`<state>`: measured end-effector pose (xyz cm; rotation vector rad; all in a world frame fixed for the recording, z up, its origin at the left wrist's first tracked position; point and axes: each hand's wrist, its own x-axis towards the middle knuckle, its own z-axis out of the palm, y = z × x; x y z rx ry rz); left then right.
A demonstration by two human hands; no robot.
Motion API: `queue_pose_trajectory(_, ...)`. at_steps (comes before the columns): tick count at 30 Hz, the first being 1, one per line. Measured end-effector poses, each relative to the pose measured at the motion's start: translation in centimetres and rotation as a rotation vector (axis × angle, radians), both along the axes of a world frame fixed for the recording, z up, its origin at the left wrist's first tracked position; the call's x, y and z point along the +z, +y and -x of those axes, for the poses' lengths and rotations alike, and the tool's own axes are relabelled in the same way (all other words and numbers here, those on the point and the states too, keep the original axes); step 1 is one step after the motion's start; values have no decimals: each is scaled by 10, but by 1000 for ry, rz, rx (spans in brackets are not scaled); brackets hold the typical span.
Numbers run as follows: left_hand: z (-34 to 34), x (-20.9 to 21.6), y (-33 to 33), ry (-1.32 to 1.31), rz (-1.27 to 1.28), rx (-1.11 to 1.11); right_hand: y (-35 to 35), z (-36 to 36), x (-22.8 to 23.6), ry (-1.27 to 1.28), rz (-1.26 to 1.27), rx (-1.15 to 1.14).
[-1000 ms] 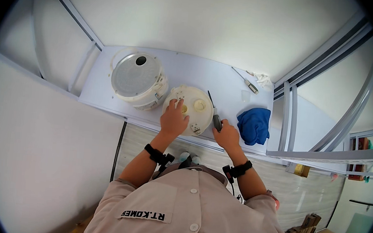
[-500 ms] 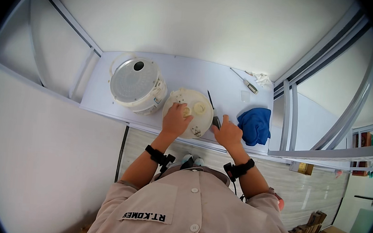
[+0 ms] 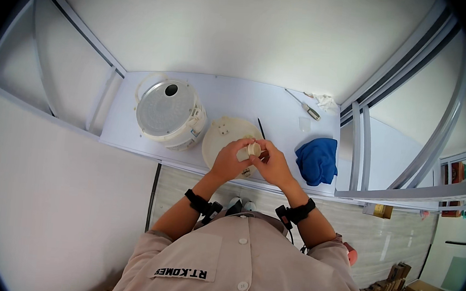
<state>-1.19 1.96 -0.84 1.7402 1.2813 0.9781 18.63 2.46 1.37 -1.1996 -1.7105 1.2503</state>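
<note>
My left hand (image 3: 228, 160) and my right hand (image 3: 273, 165) come together above a round cream lid (image 3: 222, 140). Between their fingertips is a small cream round cap-like piece (image 3: 254, 149), gripped from both sides. Small metal fittings sit on the lid's far left edge, and others show at its near edge, partly behind my hands. Just right of the lid lies a screwdriver (image 3: 261, 128); only its dark shaft shows, and its handle is hidden by my right hand.
A white rice cooker (image 3: 165, 112) with a dark hole in its metal top stands left of the lid. To the right are a blue cloth (image 3: 317, 160), a second screwdriver (image 3: 306, 107), a small clear plastic piece (image 3: 304, 124) and crumpled white tissue (image 3: 326, 102). Metal frame posts (image 3: 359, 148) border the table.
My right hand has left the screwdriver handle and moved left. My left hand has shifted right over the lid. Both now hold the small cream piece.
</note>
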Motion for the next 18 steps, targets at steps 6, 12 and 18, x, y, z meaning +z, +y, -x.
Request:
queue_pose_trajectory(6, 4, 12, -8, 388, 50, 38, 1, 3, -17, -248, -224, -139)
queue_pose_trajectory(12, 10, -24, -10, 606, -71, 139, 5, 0, -29, -293, -219, -56)
queue_pose_trajectory(18, 9, -23, -9, 670, -63, 96, 5, -6, -29, -282, -98, 34)
